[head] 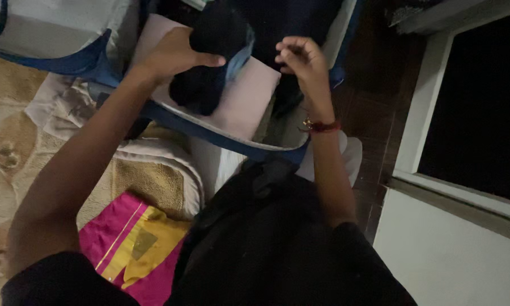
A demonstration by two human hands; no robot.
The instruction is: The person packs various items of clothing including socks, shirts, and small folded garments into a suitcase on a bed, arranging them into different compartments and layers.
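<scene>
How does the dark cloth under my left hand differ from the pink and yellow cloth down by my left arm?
The dark cloth is black and bunched into a mound; the pink and yellow cloth is bright and lies flat. The dark cloth sits on a pale folded piece in the blue-trimmed bag, with the left hand on it; the pink and yellow cloth lies outside the bag, untouched. Both are fabric.

Well below the fingers lies a folded pink cloth with yellow trim [131, 249], touching a thick beige and white folded blanket [153, 175] just above it. Left of the fingers spreads a pale patterned beige floor covering [5, 141]. Far right of the fingers stands a white-framed dark window [476, 107] over a white wall [453, 255], beside dark brown floor tiles [374, 107].
</scene>
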